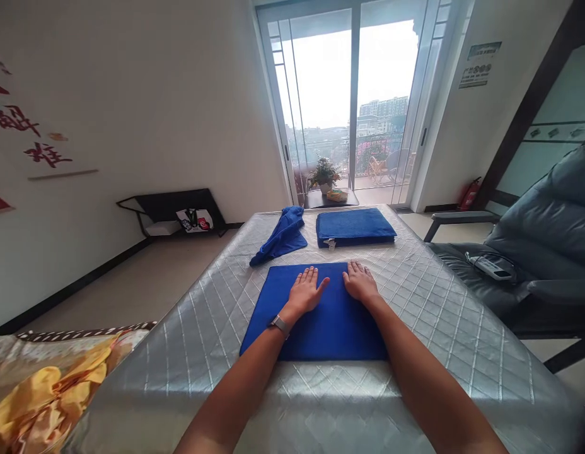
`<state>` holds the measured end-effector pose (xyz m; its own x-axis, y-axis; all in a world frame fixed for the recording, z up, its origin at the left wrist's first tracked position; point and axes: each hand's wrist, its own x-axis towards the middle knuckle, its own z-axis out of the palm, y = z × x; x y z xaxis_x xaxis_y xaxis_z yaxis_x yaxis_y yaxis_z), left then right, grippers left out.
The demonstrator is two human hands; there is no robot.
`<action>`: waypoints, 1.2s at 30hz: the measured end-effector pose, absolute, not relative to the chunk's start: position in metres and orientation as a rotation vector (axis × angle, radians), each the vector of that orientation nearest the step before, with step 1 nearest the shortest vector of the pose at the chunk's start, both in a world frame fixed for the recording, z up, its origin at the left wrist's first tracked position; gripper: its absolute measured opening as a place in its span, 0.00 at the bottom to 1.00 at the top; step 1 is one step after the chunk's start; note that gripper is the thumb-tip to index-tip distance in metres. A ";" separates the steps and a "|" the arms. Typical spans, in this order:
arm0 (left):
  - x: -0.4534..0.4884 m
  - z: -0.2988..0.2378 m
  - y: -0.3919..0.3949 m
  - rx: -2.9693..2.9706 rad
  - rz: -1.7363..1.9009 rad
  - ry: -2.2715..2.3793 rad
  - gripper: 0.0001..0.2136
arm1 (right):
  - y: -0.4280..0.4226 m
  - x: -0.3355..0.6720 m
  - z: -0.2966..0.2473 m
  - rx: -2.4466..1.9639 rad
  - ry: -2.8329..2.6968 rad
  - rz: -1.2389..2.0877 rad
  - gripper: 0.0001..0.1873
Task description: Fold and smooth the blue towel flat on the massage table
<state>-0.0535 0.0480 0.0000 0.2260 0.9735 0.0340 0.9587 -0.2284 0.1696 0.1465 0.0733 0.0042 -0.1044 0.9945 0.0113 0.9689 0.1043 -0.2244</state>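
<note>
A blue towel (pixel 330 337) lies flat in a neat rectangle on the silver quilted table cover (pixel 217 321). My left hand (pixel 306 291) rests palm down on its middle, fingers straight and thumb out to the side. Near the towel's far right corner, my right hand (pixel 360 281) also lies flat, palm down. Beyond them is a folded blue towel stack (pixel 356 226) with a small white tag at its front edge. To its left sits a crumpled blue cloth (pixel 283 236).
A grey armchair (pixel 548 221) with a white controller (pixel 490 267) on its seat stands at the right. Yellow cloth (pixel 60 391) lies at the lower left. A small table with a potted plant (pixel 324 174) stands beyond, before the glass door (pixel 349 94).
</note>
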 end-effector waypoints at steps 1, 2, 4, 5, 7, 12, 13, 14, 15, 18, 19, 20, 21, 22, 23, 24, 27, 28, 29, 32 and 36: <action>-0.069 0.000 0.047 2.339 0.177 1.918 0.42 | 0.073 0.147 0.004 -1.987 -2.210 0.243 0.35; -0.086 0.000 0.046 2.308 0.156 1.961 0.42 | 0.073 0.147 0.004 -1.986 -2.211 0.246 0.35; -0.116 -0.001 0.042 2.246 0.128 2.050 0.42 | 0.073 0.147 0.004 -1.985 -2.211 0.250 0.35; -0.129 -0.002 0.041 2.221 0.121 2.090 0.42 | 0.073 0.147 0.004 -1.987 -2.210 0.250 0.35; -0.148 -0.003 0.037 2.191 0.128 2.145 0.42 | 0.074 0.147 0.004 -1.995 -2.206 0.250 0.35; -0.159 -0.007 0.035 2.177 0.170 2.158 0.42 | 0.076 0.148 0.003 -2.018 -2.224 0.233 0.35; -0.158 -0.007 0.035 2.182 0.174 2.154 0.42 | 0.076 0.148 0.003 -2.019 -2.231 0.224 0.35; -0.157 -0.007 0.035 2.187 0.178 2.152 0.42 | 0.076 0.149 0.003 -2.021 -2.238 0.215 0.35; -0.156 -0.008 0.036 2.192 0.186 2.151 0.41 | 0.076 0.149 0.003 -2.024 -2.244 0.206 0.35; -0.155 -0.009 0.036 2.195 0.226 2.161 0.41 | 0.074 0.147 0.004 -2.031 -2.242 0.172 0.35; -0.155 -0.008 0.036 2.193 0.239 2.163 0.41 | 0.074 0.146 0.005 -2.030 -2.233 0.143 0.35; -0.155 -0.008 0.035 2.192 0.251 2.161 0.41 | 0.072 0.145 0.006 -2.028 -2.221 0.097 0.34; -0.155 -0.007 0.035 2.190 0.263 2.156 0.41 | 0.071 0.144 0.008 -2.023 -2.209 0.039 0.34; -0.154 -0.007 0.034 2.186 0.271 2.151 0.41 | 0.069 0.143 0.009 -2.017 -2.201 -0.026 0.33; -0.154 -0.006 0.034 2.182 0.280 2.146 0.41 | 0.066 0.143 0.011 -2.011 -2.199 -0.090 0.33; -0.153 -0.005 0.033 2.175 0.286 2.142 0.41 | 0.062 0.142 0.012 -2.004 -2.204 -0.143 0.32; -0.152 -0.002 0.032 2.153 0.288 2.142 0.41 | 0.047 0.144 0.014 -1.998 -2.224 -0.186 0.32; -0.151 -0.002 0.032 2.150 0.285 2.143 0.41 | 0.040 0.145 0.014 -2.006 -2.230 -0.157 0.32; -0.151 -0.002 0.032 2.151 0.283 2.145 0.41 | 0.035 0.146 0.012 -2.020 -2.239 -0.108 0.33; -0.151 -0.002 0.033 2.159 0.283 2.152 0.40 | 0.021 0.149 0.006 -2.064 -2.279 0.074 0.34; -0.152 -0.004 0.033 2.177 0.281 2.152 0.39 | 0.016 0.149 0.001 -2.088 -2.282 0.160 0.35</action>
<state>-0.1519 0.0334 -0.0043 0.0041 0.9966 0.0819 0.9843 -0.0185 0.1758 0.1486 0.0158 0.0011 -0.0905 0.9952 -0.0366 0.9906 0.0862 -0.1063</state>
